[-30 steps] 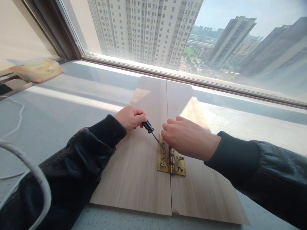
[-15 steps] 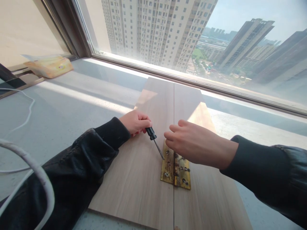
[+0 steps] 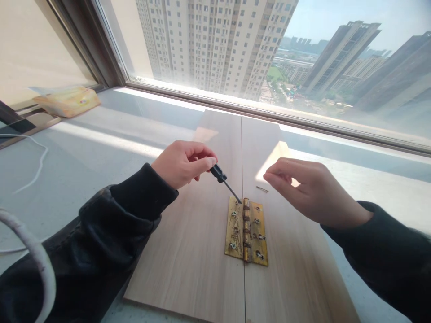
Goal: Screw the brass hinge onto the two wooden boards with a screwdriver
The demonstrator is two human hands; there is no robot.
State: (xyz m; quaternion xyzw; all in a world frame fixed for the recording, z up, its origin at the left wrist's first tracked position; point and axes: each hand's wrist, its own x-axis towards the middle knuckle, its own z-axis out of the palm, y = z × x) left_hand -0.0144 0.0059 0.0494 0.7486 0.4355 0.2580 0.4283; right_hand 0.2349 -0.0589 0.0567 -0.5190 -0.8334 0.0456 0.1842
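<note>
My left hand (image 3: 186, 163) is closed round the black handle of a screwdriver (image 3: 218, 173). The screwdriver slants down to the right, its tip at the top corner of the left leaf of a worn brass hinge (image 3: 237, 231). The hinge lies flat across the seam between two pale wooden boards (image 3: 188, 264), with several screw heads showing in its leaves. To the right, my right hand (image 3: 306, 190) hovers above the right board, thumb and fingers pinched together. Whether anything small is between its fingertips cannot be made out. A thin metal pin or screw (image 3: 261, 189) lies just above the hinge.
The boards rest on a pale sill (image 3: 97, 166) below a large window with a dark frame (image 3: 188, 98). A yellow packet (image 3: 69, 102) lies at the far left. White cables (image 3: 42, 161) run along the left side, one thick and close to the camera.
My right hand has moved away from the hinge to the right, uncovering its top and the thin metal piece. The screwdriver tip has shifted up and right along the left leaf.
</note>
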